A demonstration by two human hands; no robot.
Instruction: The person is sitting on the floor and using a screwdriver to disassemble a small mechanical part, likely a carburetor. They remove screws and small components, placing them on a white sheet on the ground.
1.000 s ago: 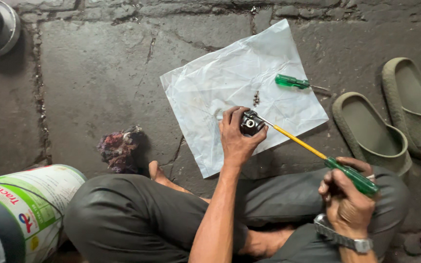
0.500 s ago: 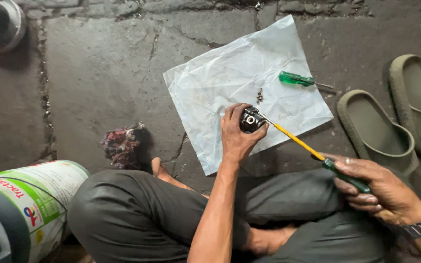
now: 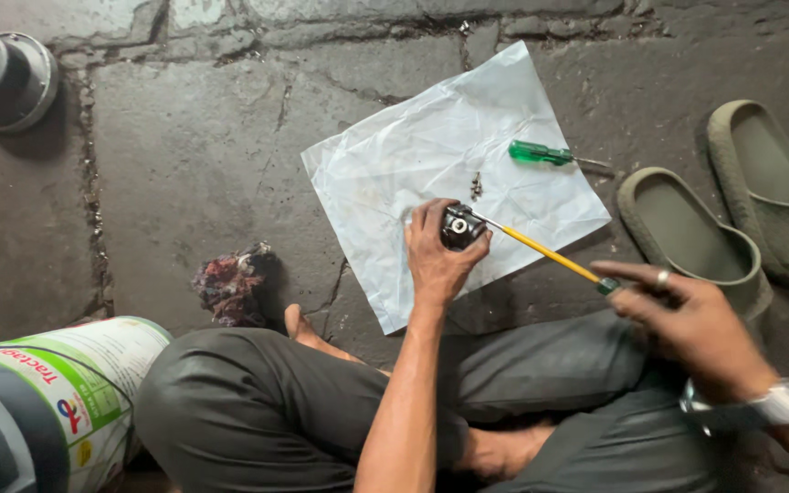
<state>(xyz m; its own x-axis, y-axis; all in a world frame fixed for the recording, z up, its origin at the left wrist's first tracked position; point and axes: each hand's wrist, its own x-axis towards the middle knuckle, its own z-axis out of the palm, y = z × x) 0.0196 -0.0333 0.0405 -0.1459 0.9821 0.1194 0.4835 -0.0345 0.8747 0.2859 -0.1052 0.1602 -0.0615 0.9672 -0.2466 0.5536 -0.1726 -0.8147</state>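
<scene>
Okay, head view:
Left hand [image 3: 436, 260]: fingers pinching small black part [image 3: 460, 226] over white plastic sheet [image 3: 413, 164] on the floor.
Right hand [image 3: 696, 324]: fingers gripping yellow-shaft screwdriver [image 3: 541, 253], tip touching part.
Nearby: green screwdriver [image 3: 541, 153] lying on sheet.

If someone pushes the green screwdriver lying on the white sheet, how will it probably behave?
The green screwdriver has a rounded handle, so it would probably roll. It looks rigid and fairly light. The white sheet beneath is thin and crinkled, so it may slide along.

A small black round part [image 3: 460, 225] sits on the white sheet; a yellow-shafted screwdriver [image 3: 548, 256] slants into it, green handle toward the lap.
</scene>
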